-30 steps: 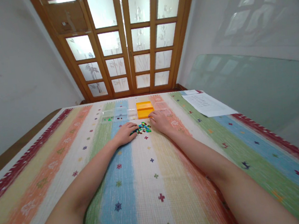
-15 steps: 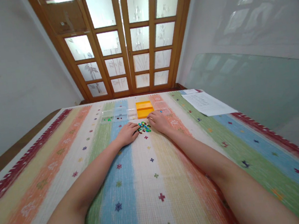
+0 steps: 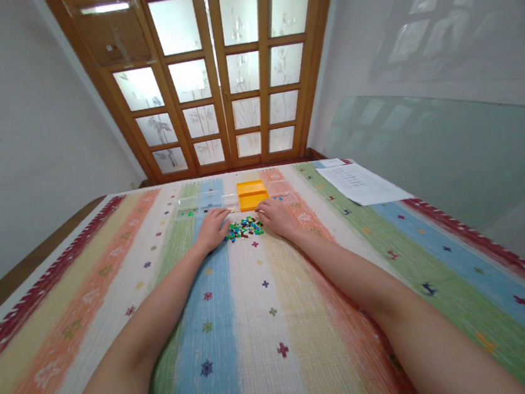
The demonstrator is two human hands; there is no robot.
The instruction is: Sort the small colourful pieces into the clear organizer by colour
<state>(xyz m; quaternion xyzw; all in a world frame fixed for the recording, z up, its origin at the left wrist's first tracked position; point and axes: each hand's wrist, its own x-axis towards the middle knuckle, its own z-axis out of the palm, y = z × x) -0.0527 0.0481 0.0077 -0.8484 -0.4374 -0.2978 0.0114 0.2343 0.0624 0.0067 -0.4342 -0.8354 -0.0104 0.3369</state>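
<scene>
A loose pile of small green, blue, yellow and dark brown pieces (image 3: 245, 227) lies on the striped cloth between my two hands. My left hand (image 3: 213, 229) rests at the pile's left edge, palm down. Its fingers reach toward the clear compartment box (image 3: 187, 204), with the thumb apart from them near the pieces. On the other side, my right hand (image 3: 275, 216) lies beside the pile's upper right, close to the front corner of the orange tray (image 3: 253, 202). Its fingers are bent and close together; whatever they hold, if anything, is too small to make out.
A few green pieces (image 3: 190, 213) sit in the clear box's left part. Right of the orange tray, a clear compartment (image 3: 285, 189) holds a blue piece. Printed paper sheets (image 3: 360, 184) lie at the back right. The patterned tablecloth (image 3: 253, 324) covers the table.
My left hand has moved left and slightly away from me, off the pile. The pieces now lie spread wider to the left. My right hand is nearly in the same place.
</scene>
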